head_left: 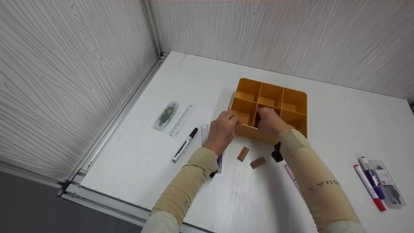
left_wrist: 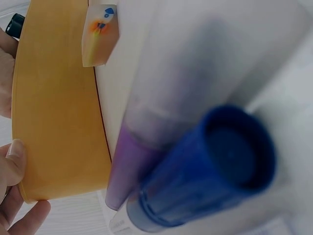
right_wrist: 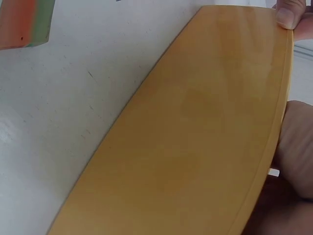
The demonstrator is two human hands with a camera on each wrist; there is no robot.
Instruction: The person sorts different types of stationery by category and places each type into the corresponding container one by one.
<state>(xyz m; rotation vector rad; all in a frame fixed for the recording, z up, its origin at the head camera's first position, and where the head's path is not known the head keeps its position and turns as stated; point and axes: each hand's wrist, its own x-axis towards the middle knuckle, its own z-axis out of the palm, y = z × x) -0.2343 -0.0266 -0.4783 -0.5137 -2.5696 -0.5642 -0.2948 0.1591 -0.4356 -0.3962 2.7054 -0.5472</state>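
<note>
A yellow divided box [head_left: 255,133] with six compartments stands on the white table. My left hand [head_left: 223,129] grips its near left corner, thumb [left_wrist: 16,155] on the outer wall. My right hand [head_left: 271,120] reaches down into the front middle compartment, its fingertips hidden by the walls; I cannot tell what it holds. In the left wrist view a dark round-ended piece [left_wrist: 15,25] shows beside that hand, over the rim. Two small brown blocks, one to the left [head_left: 243,153] and one to the right [head_left: 258,162], lie before the box; a rocket is printed on one block [left_wrist: 100,34].
Left of my hands lie a correction tape in its clear pack [head_left: 166,115], a clear ruler [head_left: 181,121] and a black-capped marker [head_left: 185,145]. A blue-capped marker [left_wrist: 205,171] lies under my left wrist. Far right are a red marker [head_left: 369,187], a blue marker [head_left: 371,176] and a clear pack [head_left: 388,184].
</note>
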